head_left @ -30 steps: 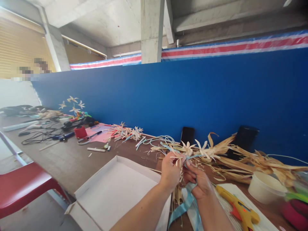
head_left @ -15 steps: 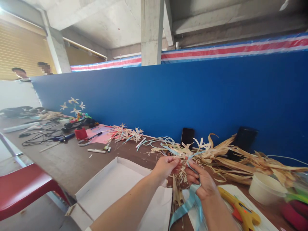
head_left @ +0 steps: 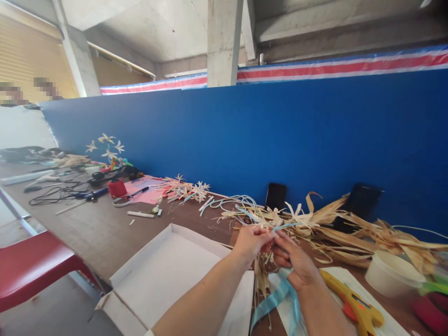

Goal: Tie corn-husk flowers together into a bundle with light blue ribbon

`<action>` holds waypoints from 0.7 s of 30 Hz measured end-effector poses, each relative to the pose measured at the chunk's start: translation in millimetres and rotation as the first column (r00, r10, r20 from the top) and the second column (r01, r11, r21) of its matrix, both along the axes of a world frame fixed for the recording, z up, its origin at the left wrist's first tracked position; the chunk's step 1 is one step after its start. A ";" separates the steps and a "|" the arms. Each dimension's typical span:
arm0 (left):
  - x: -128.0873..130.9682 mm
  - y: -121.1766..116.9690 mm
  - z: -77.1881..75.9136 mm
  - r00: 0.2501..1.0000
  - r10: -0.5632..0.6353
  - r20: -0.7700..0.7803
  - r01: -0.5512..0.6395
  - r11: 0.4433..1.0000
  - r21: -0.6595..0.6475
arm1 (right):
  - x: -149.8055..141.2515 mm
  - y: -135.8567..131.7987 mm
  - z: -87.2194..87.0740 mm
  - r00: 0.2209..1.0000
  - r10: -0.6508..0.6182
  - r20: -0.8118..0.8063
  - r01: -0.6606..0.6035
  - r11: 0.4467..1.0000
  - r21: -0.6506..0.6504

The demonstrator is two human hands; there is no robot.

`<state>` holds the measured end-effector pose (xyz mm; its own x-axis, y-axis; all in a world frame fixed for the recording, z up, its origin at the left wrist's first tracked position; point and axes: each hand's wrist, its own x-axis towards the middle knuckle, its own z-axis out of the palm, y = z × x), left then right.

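My left hand [head_left: 249, 243] is closed in a pinch at the end of a blue-wrapped flower stem [head_left: 286, 227]. Pale husk-like petals [head_left: 297, 215] spread near the stem's other end. Fingertips of both hands meet there, hiding the exact grip. My right hand [head_left: 297, 262] is closed, with a light-blue satin ribbon [head_left: 268, 304] running from its fingers and hanging in loops below the palm. Under and behind the hands lie dry husk shreds [head_left: 261, 273].
An open white box lid [head_left: 164, 266] lies to the left. On the right are a yellow glue gun [head_left: 353, 303], a cream tub [head_left: 394, 275] and dried husks [head_left: 371, 233]. A phone [head_left: 276, 196] leans on the blue partition [head_left: 210, 140]. Finished-looking flowers [head_left: 196, 190] rest farther left.
My left hand has moved slightly right, so the fingertips of both hands now come together at the stem. The ribbon still hangs from my right hand. The view has shifted a little.
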<state>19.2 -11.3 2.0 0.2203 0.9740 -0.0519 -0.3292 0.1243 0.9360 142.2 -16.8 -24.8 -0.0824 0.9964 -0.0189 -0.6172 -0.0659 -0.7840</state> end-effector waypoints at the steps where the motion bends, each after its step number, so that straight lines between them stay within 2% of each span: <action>1: -0.8 0.6 -1.3 1.000 -0.016 0.022 0.016 1.000 0.009 | -0.4 -0.9 0.8 0.999 -0.016 0.031 0.016 1.000 -0.002; 4: -4.8 1.9 -6.4 0.997 -0.053 0.060 0.051 0.998 0.030 | -2.8 -4.5 5.4 0.991 -0.029 0.129 0.032 0.999 -0.020; 10: -11.1 3.9 -15.1 0.999 0.013 0.035 -0.013 1.000 0.012 | -8.3 -7.8 10.1 0.976 0.020 0.217 -0.015 1.000 -0.025; 16: -11.3 1.9 -12.8 0.998 0.056 0.019 -0.056 0.998 0.006 | -9.3 -6.1 7.5 0.965 -0.041 0.260 0.050 0.998 -0.029; 21: -11.6 1.8 -13.8 0.999 0.050 0.010 -0.050 0.999 0.011 | -6.6 -6.3 7.1 0.908 -0.103 0.407 0.122 0.992 -0.020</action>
